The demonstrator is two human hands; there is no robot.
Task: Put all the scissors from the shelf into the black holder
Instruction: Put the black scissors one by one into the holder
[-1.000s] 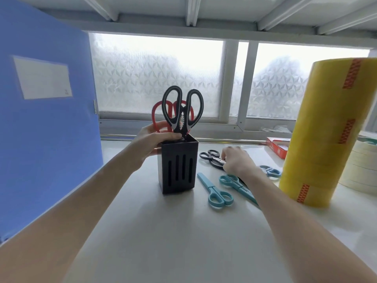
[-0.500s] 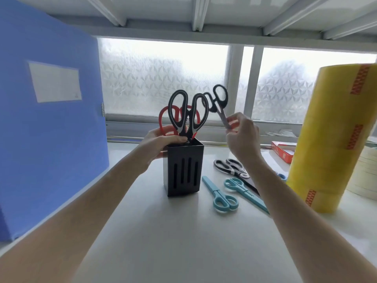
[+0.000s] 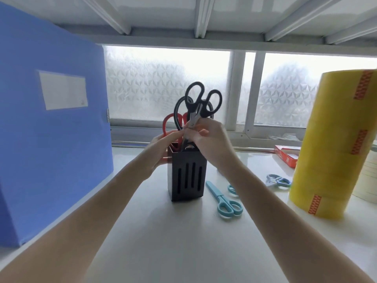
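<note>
The black slotted holder (image 3: 187,176) stands mid-shelf with red-handled scissors (image 3: 167,124) and large black-handled scissors (image 3: 177,111) upright in it. My right hand (image 3: 212,146) grips small black-handled scissors (image 3: 201,103) by the blades, handles up, right above the holder's mouth. My left hand (image 3: 161,149) holds the holder's left top edge. Light blue scissors (image 3: 224,201) lie on the shelf right of the holder. A second blue pair (image 3: 232,189) is mostly hidden by my right forearm, and a third (image 3: 278,180) lies near the tape stack.
A tall blue file box (image 3: 51,139) stands at the left. A stack of yellow tape rolls (image 3: 334,144) rises at the right, with pale rolls (image 3: 367,180) behind it. A red box (image 3: 285,156) lies near the frosted window (image 3: 163,82).
My right hand lifted the small black scissors off the shelf and carried them left to above the holder. My left hand stayed on the holder.
</note>
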